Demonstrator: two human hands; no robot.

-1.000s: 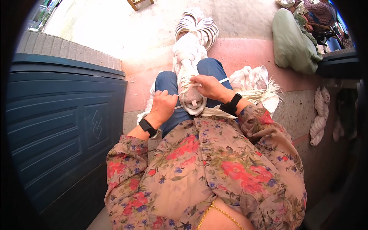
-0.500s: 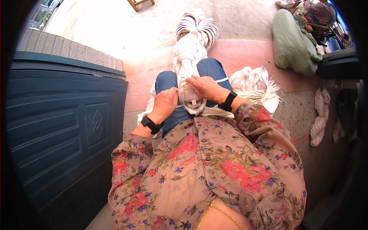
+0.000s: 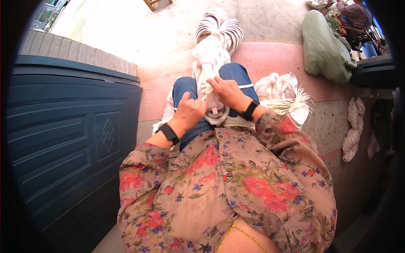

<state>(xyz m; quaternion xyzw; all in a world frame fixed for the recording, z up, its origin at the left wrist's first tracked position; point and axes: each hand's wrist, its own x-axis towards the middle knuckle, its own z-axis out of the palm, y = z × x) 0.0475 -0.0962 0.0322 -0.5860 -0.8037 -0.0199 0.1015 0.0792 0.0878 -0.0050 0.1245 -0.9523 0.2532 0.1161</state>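
Note:
A long bundle of white straps [image 3: 205, 52] runs from my lap outward between my knees, its far end fanned into loops. Over its near part, a tuft of pale strand ends [image 3: 206, 91] shows between my two hands. My left hand [image 3: 190, 111] is closed, thumb raised, with its curled fingers at the tuft's near left side. From the right, my right hand [image 3: 229, 92] bends over the tuft, its fingers closed on the strands; the fingertips are partly hidden. Just below the hands lies a rounded white end with a small pinkish tab [image 3: 214, 111].
More white straps with frayed ends [image 3: 280, 95] lie beside my right knee. A blue panelled door [image 3: 76, 122] stands at left. A full green sack [image 3: 325, 48] stands far right, near a twisted white bundle [image 3: 353, 128]. A wooden stool leg [image 3: 149, 5] shows at the top.
My left hand has moved slightly right and turned, its thumb now raised. My right hand's fingers have lifted a little, and the pale tuft now shows between the hands.

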